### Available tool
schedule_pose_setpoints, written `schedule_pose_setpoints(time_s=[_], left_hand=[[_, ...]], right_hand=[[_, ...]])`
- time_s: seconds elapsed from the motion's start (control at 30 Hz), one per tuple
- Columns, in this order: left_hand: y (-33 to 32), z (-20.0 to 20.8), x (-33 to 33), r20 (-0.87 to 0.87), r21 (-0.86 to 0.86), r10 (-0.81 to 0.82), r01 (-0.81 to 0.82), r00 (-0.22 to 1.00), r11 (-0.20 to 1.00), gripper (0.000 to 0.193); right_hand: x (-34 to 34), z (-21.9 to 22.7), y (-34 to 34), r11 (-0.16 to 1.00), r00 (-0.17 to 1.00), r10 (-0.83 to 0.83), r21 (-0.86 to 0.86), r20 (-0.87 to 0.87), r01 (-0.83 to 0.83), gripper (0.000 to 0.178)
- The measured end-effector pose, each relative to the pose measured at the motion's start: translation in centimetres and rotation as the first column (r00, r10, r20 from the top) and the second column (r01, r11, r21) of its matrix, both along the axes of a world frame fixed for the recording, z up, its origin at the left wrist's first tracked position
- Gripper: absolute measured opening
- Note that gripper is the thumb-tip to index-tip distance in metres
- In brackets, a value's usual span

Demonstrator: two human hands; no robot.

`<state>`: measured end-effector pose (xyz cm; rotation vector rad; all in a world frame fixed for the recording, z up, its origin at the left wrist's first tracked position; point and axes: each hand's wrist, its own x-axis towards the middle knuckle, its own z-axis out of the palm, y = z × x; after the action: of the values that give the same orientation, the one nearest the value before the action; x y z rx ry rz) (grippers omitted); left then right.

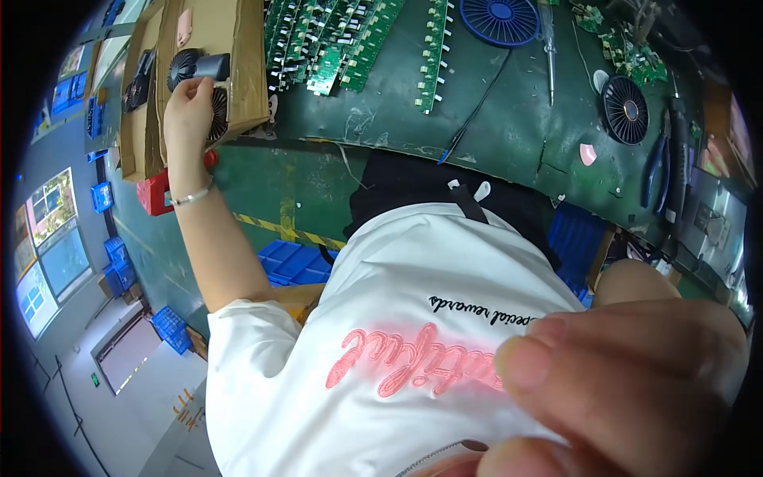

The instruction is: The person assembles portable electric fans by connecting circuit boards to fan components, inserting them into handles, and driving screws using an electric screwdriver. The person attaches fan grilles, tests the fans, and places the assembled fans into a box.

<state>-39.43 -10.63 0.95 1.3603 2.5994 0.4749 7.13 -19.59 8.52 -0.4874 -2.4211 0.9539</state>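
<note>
My left hand [189, 110] reaches into a cardboard box [253, 63] at the upper left, its fingers closed at a black handheld fan [213, 67] that lies there. The exact grip on the fan is partly hidden by the hand. A second round black fan [218, 113] shows beside my wrist, and a pink piece [185, 28] lies farther back in the box. Large and close at the lower right is my right hand [628, 389], blurred, in front of my white shirt. Its fingers are bent, with a gap between fingertip and thumb, and nothing shows in it.
On the green workbench [350, 119] lie rows of green circuit boards [338, 48], a blue round fan grille [499, 17], a screwdriver [549, 60], a black cable [477, 99], a black fan grille [625, 110] and pliers [656, 171]. Blue crates [292, 262] stand below the bench.
</note>
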Motion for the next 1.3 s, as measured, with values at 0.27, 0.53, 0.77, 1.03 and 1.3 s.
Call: schedule_pose_setpoints(time_s=[0.27,0.53,0.77,1.03,1.3], left_hand=[[8.8,-1.1,-2.0,-0.408,-0.253,0.087,-0.204,0.909,0.946,0.089],[9.6,0.0,-3.8,-0.406,-0.507,-0.047,-0.182,0.913,0.843,0.098],[7.8,-1.1,-8.9,-0.209,-0.377,0.042,-0.12,0.977,0.918,0.072],[2.3,1.0,-5.5,0.84,0.222,0.057,-0.438,0.54,0.871,0.042],[0.2,2.1,-1.7,0.948,0.205,-0.033,-0.526,0.316,0.826,0.042]], right_hand=[[-8.7,1.1,3.4,0.999,0.999,-0.021,0.037,-0.025,0.022,0.032],[-5.6,1.3,3.8,0.997,1.0,-0.008,0.083,0.017,0.007,0.032],[0.9,2.5,3.6,0.962,0.977,0.203,0.174,0.064,-0.211,0.032],[9.7,1.7,3.0,0.955,0.964,0.251,0.141,0.084,-0.261,0.032],[-1.5,1.6,4.3,0.953,0.954,0.288,0.071,0.087,-0.294,0.032]])
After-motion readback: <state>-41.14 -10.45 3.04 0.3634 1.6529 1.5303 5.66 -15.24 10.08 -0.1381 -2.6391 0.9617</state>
